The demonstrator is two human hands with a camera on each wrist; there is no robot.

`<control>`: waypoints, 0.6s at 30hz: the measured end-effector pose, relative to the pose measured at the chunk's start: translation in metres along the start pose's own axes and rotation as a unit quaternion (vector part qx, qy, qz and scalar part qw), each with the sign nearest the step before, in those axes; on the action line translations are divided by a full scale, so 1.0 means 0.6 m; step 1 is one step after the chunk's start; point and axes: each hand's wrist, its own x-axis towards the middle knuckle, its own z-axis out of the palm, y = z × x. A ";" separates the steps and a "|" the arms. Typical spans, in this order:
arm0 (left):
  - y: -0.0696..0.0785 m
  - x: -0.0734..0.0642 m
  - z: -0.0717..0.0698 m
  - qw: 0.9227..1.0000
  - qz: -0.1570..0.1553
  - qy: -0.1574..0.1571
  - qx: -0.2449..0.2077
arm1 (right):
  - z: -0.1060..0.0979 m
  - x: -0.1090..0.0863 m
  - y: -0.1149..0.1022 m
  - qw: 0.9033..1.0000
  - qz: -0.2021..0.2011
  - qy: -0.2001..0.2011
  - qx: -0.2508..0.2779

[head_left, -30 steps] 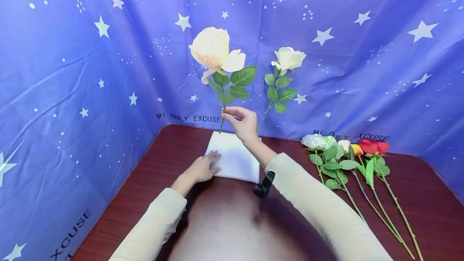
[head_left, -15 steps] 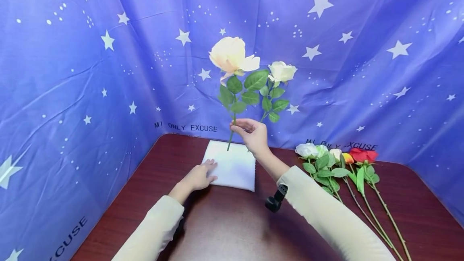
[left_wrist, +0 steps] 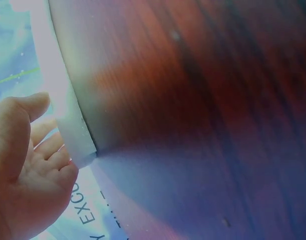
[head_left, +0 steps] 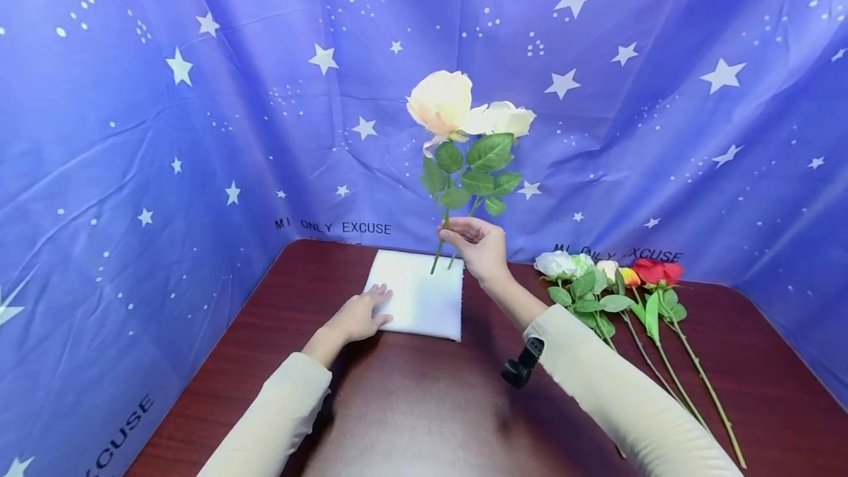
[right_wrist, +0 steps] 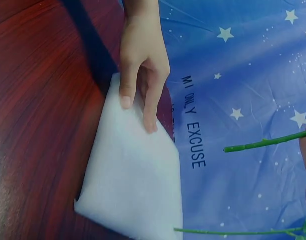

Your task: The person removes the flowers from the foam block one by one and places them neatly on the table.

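Observation:
Pinched between the thumb and fingers of my right hand (head_left: 482, 247) is the stem of a large cream-peach rose (head_left: 439, 105). The stem's cut end (right_wrist: 237, 148) hangs free above a white foam block (head_left: 420, 300). Behind it, a white rose (head_left: 515, 120) stands with its thin stem (right_wrist: 227, 231) at the block's right side, its bloom and leaves partly covered by the peach rose. My left hand (head_left: 358, 315) rests on the left edge of the block, its fingers extended over the top. In the left wrist view that hand (left_wrist: 33, 175) lies against the block's pale side.
Several loose artificial flowers lie on the right of the dark red wooden table (head_left: 411, 403), among them a red rose (head_left: 657, 271), an orange-yellow flower (head_left: 629, 277) and a white rose bloom (head_left: 555, 264). A blue star-printed cloth (head_left: 298, 138) hangs close behind the table and on its left.
My right hand has moved the peach rose to the right, so its bloom now overlaps the white rose. My left hand stays on the foam block. The head view has shifted slightly.

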 end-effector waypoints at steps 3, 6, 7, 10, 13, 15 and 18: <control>0.000 0.000 -0.001 1.000 -0.002 -0.001 -0.002 | -0.008 -0.002 0.002 1.000 -0.002 0.000 0.000; 0.000 0.000 -0.001 1.000 -0.004 -0.003 -0.004 | -0.016 -0.006 0.005 1.000 0.009 0.004 -0.007; 0.000 0.000 -0.001 1.000 -0.005 -0.005 -0.006 | -0.019 -0.007 0.006 1.000 0.013 0.005 -0.009; -0.001 0.001 0.000 1.000 -0.002 -0.004 -0.004 | -0.028 -0.011 0.008 1.000 0.022 0.010 -0.019; -0.003 0.001 0.002 1.000 0.000 -0.003 -0.005 | -0.037 -0.015 0.010 0.999 0.025 0.014 -0.030; -0.004 0.002 0.002 1.000 0.001 -0.001 -0.006 | -0.042 -0.018 0.011 0.999 0.024 0.019 -0.036; -0.004 0.002 0.001 1.000 -0.002 -0.001 -0.011 | -0.049 -0.022 0.014 0.999 0.023 0.024 -0.031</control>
